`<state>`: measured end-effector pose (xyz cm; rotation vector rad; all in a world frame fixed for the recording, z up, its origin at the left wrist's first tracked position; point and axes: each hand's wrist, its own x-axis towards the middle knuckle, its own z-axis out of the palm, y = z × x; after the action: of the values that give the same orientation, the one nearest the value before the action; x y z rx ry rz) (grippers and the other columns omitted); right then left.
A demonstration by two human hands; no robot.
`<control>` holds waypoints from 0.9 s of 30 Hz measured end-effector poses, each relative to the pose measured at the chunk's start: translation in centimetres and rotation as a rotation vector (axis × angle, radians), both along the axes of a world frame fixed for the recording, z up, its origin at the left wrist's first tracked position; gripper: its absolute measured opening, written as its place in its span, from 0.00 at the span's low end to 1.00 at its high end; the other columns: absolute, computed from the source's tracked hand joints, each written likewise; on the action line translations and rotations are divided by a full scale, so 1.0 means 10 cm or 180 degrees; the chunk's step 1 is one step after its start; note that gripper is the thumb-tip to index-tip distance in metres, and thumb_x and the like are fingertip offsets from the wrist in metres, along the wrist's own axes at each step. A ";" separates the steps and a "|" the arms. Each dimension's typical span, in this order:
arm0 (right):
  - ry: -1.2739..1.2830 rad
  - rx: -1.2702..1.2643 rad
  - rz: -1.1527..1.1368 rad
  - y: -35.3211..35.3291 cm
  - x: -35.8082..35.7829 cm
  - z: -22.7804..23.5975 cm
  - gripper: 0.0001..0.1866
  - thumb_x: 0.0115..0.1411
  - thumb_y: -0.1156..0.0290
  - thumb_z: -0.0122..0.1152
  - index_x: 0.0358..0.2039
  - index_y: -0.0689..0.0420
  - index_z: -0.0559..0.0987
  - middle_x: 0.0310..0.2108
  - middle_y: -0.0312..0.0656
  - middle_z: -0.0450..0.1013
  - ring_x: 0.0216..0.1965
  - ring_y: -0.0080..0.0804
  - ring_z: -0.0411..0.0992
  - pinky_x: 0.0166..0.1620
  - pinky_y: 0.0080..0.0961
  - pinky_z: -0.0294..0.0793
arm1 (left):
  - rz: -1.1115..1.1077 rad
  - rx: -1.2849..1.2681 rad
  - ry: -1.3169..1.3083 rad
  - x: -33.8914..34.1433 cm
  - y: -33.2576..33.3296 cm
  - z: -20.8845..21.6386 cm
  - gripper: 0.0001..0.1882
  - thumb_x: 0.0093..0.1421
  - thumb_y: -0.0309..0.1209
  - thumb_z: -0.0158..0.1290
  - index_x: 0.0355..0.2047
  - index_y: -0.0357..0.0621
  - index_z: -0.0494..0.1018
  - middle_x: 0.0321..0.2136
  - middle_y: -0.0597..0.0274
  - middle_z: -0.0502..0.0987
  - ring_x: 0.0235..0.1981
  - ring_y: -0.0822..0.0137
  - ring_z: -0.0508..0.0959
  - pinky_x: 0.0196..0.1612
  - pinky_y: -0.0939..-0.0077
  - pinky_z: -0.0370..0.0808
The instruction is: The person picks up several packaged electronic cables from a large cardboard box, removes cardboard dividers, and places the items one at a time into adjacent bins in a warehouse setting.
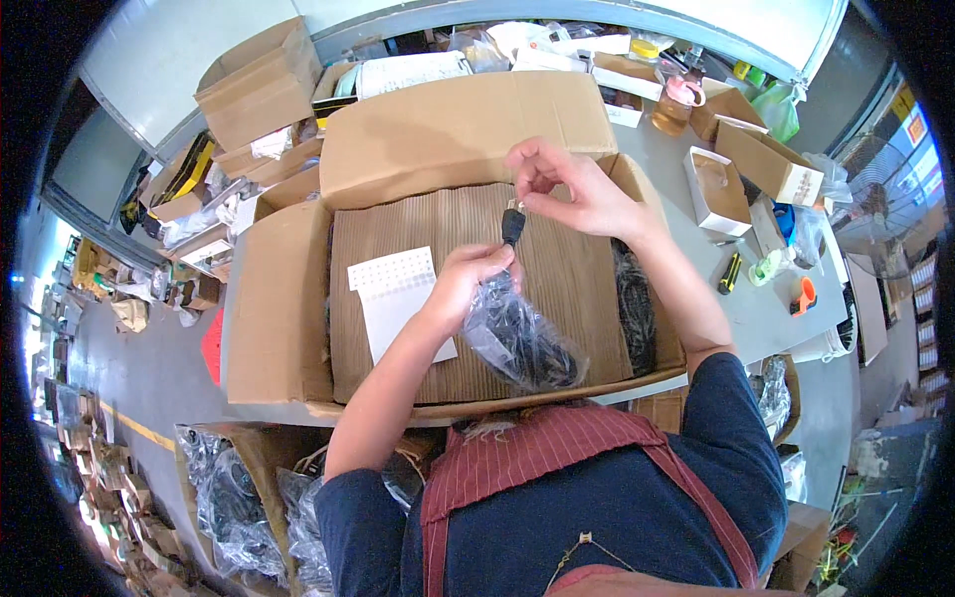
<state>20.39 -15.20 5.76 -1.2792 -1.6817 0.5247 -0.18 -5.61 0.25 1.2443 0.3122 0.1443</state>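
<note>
My left hand is closed around a black power cord bundled in a clear plastic bag. The cord's black plug sticks up out of the bag above my left thumb, metal prongs uppermost. Close by those prongs, my right hand has thumb and forefinger curled into a pinch; whatever lies between them is too small to make out. Beneath both hands, a corrugated cardboard sheet lies inside a large open carton. On that sheet, left of the cord, rests a white label sheet with rows of small marks.
Right of the carton, the grey table bears a small white box, a yellow-black cutter, an orange-handled tool and a pink-lidded jug. More cartons stand behind. Bagged goods fill a box below the table.
</note>
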 end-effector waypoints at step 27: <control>-0.2015 0.0907 -0.0809 0.02 -0.40 -0.11 0.12 0.56 0.76 0.56 0.40 0.55 0.69 0.26 0.43 0.72 0.28 0.47 0.75 0.29 0.40 0.76 | 0.0340 -0.0468 -0.0071 0.01 0.01 -0.12 0.17 0.60 0.40 0.53 0.25 0.36 0.72 0.23 0.58 0.73 0.26 0.66 0.73 0.33 0.74 0.69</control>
<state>16.40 -15.02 4.65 -1.5034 -1.9629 -0.3019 -0.10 -5.53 -0.95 1.0801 0.3638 0.2229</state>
